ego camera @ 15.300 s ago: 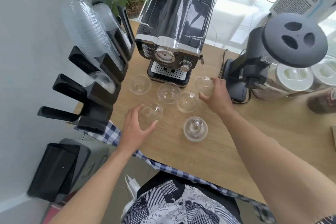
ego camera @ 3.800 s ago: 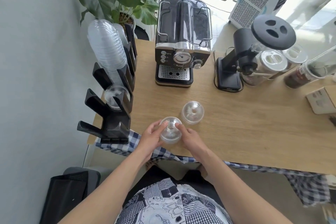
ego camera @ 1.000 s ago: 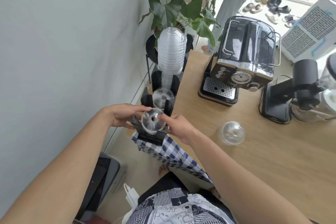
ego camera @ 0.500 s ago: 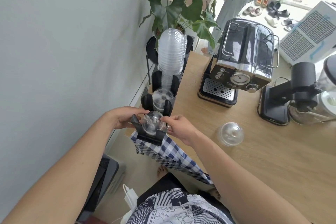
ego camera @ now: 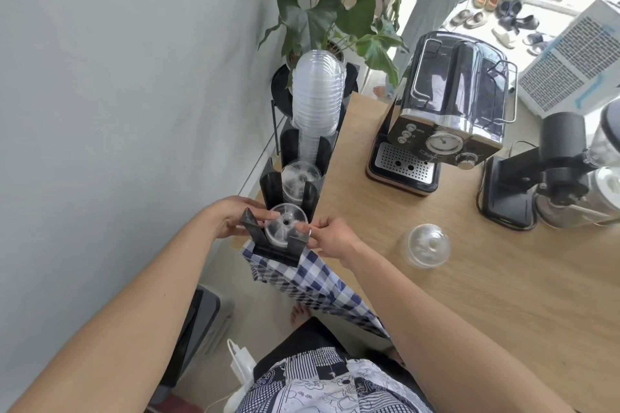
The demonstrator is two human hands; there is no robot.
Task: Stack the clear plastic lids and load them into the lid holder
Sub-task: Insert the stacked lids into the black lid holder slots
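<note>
Your stack of clear dome lids [ego camera: 285,229] sits in the nearest slot of the black lid holder [ego camera: 273,250], domes facing you, centre hole visible. Next slot back holds another clear lid stack [ego camera: 299,178], same orientation. Slot behind that carries a tall lid column [ego camera: 317,94] leaning up out of the holder. One loose dome lid [ego camera: 426,246] lies dome-up on the counter [ego camera: 503,295], well apart from the holder, to its right

Both the left hand [ego camera: 231,216] and right hand [ego camera: 330,236] flank stacked lids [ego camera: 285,228] in the holder [ego camera: 273,250].
</note>
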